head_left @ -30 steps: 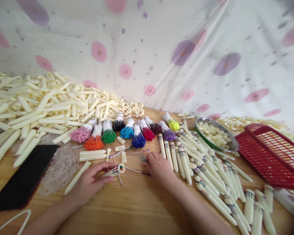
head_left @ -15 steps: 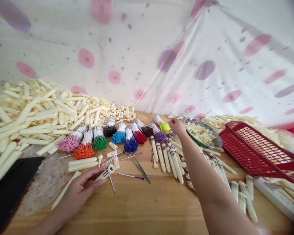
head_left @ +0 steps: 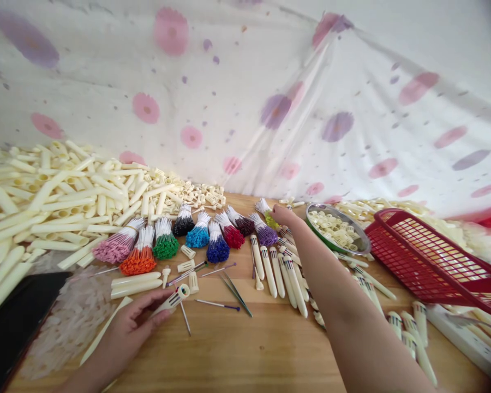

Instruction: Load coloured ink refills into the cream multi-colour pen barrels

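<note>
My left hand pinches a cream multicolour pen barrel with slots near its upper end, where coloured pieces show. At the back, my right hand is at the bundle of yellow-tipped pen refills and covers part of it; its fingertips are hidden. Beside it lie the purple bundle, the dark red bundle and more bundles in red, blue, black, green, orange and pink. Tweezers and a loose purple-tipped refill lie on the table between my hands.
Cream pen tubes are heaped at the left, above a black phone-like slab. Filled pens lie in rows under my right arm. A metal bowl of small cream parts, a red basket and a power strip stand right.
My right hand has moved left onto the yellow bundle, covering more of its tips. The left hand still holds the pen barrel, and the view has shifted slightly.
</note>
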`<state>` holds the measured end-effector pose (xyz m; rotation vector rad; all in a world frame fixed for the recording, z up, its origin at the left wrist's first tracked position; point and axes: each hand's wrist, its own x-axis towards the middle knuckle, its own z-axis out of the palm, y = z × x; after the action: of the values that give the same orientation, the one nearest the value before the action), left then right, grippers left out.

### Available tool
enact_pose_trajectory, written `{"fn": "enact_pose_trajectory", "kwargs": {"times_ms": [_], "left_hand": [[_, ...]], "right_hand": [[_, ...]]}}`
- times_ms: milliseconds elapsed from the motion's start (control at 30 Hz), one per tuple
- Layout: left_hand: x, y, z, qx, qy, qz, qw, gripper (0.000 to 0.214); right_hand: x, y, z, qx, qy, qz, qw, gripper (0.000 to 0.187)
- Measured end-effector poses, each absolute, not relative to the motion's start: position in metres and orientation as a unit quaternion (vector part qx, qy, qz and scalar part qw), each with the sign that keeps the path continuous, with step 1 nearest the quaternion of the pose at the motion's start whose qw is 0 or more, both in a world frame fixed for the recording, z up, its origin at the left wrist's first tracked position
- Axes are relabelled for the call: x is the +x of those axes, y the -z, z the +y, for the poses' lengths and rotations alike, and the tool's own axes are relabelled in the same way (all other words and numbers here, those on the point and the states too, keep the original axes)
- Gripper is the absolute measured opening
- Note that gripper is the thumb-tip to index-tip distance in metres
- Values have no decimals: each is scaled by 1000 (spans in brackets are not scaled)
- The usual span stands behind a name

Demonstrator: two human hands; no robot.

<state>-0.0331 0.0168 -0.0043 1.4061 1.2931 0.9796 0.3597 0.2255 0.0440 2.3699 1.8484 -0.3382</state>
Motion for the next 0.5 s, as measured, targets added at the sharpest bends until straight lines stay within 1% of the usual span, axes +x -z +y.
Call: {"fn": "enact_pose_trajectory", "kwargs": {"times_ms": [133,233,500], "left_hand": [[-32,5,17,576,-390,534,481,32],[-32,6,16,571,-392,540,479,35],[-32,4,15,568,-410,522,486,30]], "right_hand": [[359,-39,229,783,118,608,50,31],[358,-38,232,780,144,608,41,30],[371,-41,217,741,279,610,-29,29]]}}
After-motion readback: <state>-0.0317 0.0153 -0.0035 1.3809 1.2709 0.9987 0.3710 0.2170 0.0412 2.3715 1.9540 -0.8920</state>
